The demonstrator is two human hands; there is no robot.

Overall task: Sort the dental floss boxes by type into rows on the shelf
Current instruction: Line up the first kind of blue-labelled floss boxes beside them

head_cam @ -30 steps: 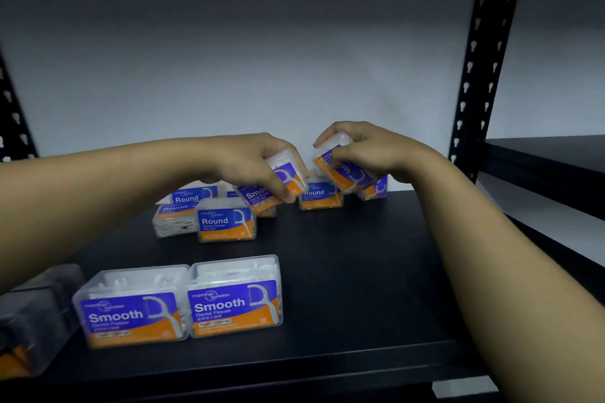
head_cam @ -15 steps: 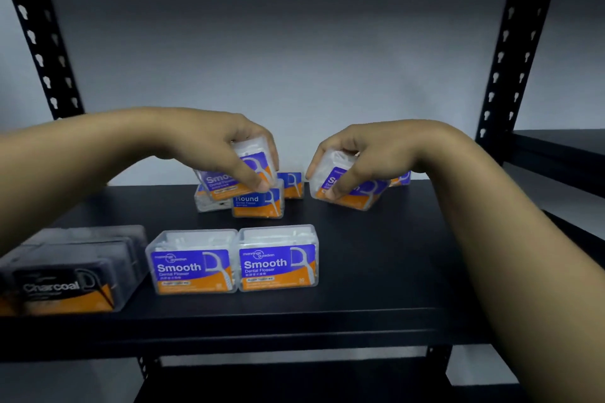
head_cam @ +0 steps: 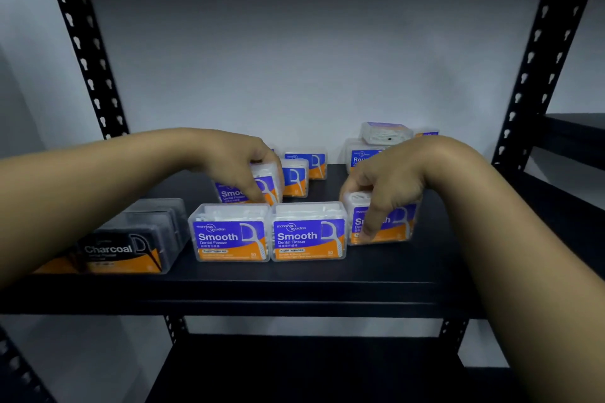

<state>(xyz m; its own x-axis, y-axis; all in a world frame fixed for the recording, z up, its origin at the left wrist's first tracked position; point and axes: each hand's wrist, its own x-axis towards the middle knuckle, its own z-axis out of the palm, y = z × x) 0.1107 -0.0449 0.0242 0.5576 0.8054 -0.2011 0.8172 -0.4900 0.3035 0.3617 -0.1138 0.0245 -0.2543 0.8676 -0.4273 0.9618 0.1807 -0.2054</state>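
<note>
Standing along the front of the black shelf (head_cam: pixel 294 285) are a dark Charcoal box (head_cam: pixel 127 244) at the left and two Smooth boxes (head_cam: pixel 230 232) (head_cam: pixel 309 231) touching side by side. My right hand (head_cam: pixel 389 180) has its fingers clenched around a third Smooth box (head_cam: pixel 393 222), set just beside the second one's right end. Behind the pair, my left hand (head_cam: pixel 235 163) grips another Smooth box (head_cam: pixel 258 186) from above. Farther back stand small blue-and-orange boxes (head_cam: pixel 302 170), and at the rear right a Round box (head_cam: pixel 360 157) carries a clear box (head_cam: pixel 386 132) lying flat on top.
</note>
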